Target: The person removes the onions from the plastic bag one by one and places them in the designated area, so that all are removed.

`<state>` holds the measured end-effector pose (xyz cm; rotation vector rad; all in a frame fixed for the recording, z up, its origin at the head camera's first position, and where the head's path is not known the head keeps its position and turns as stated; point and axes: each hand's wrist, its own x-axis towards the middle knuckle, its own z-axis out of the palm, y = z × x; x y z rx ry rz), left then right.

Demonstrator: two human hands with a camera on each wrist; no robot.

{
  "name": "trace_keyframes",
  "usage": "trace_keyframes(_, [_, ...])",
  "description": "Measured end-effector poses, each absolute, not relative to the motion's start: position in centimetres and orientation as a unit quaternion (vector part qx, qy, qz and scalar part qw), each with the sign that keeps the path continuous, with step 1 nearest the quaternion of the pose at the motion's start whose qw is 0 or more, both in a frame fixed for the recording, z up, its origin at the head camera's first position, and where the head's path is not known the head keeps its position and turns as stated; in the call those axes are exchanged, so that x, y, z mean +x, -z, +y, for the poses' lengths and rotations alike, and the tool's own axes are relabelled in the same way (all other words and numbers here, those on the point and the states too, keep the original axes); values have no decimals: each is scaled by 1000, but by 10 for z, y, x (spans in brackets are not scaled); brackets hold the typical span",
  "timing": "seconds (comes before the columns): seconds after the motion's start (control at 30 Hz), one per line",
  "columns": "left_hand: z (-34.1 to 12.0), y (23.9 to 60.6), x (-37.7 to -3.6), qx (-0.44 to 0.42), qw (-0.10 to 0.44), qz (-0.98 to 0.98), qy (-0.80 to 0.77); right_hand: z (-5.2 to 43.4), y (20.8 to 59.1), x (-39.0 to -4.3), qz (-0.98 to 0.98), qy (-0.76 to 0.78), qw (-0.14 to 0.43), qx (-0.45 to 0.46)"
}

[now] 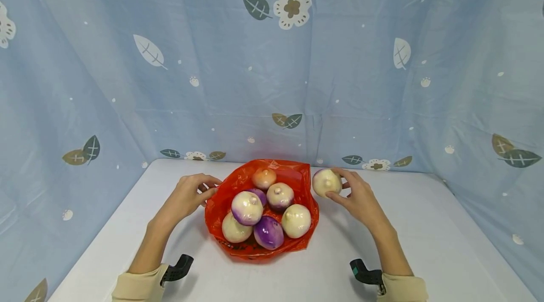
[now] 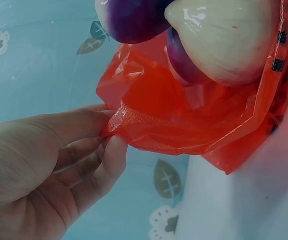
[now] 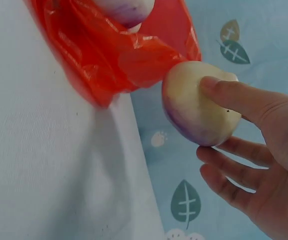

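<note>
On the white desk [image 1: 127, 226], the left hand [image 1: 189, 195] pinches the left rim of the red bag [image 1: 216, 207] of onions; the right hand [image 1: 359, 198] grips one pale onion [image 1: 326, 182] just right of the bag.

Nothing readable is showing in any view. The red plastic bag [image 2: 194, 120] is carrying a few small black printed marks along its edge in the left wrist view, but they are appearing too small and blurred to make out as letters or numbers. The blue curtain [image 1: 340, 56] is bearing only leaf and flower patterns.
</note>
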<state>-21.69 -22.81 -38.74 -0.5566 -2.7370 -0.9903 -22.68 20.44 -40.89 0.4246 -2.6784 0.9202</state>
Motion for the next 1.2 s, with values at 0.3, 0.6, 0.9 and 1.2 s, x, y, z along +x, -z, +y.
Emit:
trace_keyframes(0.3, [-227,390,-218,-181,70,-911,363,214,418,-230,-935,-312,104,131])
trace_keyframes(0.6, [-229,397,-223,-200,100,-903,367,219,421,-231,-940,-312,76,116])
trace_keyframes(0.9, [-229,400,-223,-197,64,-904,374,224,426,-235,-941,-311,62,122])
trace_keyframes(1.2, [-229,400,-223,-209,78,-907,358,227,434,-236,-939,-313,54,132])
